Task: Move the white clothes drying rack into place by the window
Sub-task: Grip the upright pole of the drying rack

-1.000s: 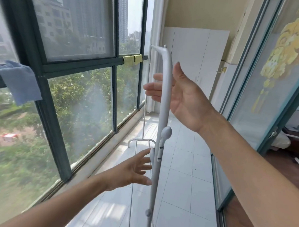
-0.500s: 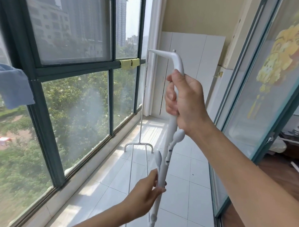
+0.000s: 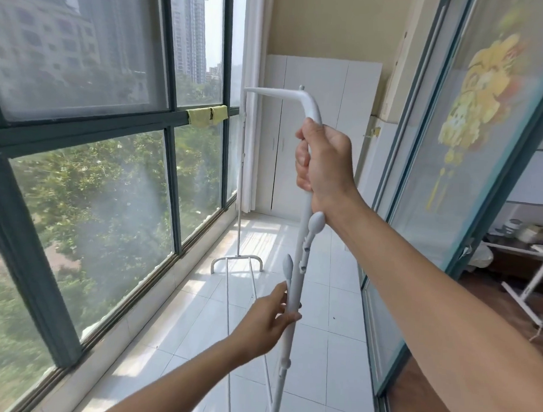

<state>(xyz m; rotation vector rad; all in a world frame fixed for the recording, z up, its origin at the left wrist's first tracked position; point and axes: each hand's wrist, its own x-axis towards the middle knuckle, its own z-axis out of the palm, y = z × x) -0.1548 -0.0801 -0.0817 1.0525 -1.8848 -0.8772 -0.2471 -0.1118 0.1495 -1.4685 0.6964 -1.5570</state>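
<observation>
On a tiled balcony beside the window, the right hand fist-grips the white clothes drying rack high while the left hand pinches its post low, likely to steady it upright for shifting.

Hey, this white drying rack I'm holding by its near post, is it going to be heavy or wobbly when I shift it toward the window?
Probably light: the white drying rack is thin tubing. Likely wobbly, being tall and narrow, with the far foot small. The right hand high and left hand low, both shut on the post, should steady it.
</observation>
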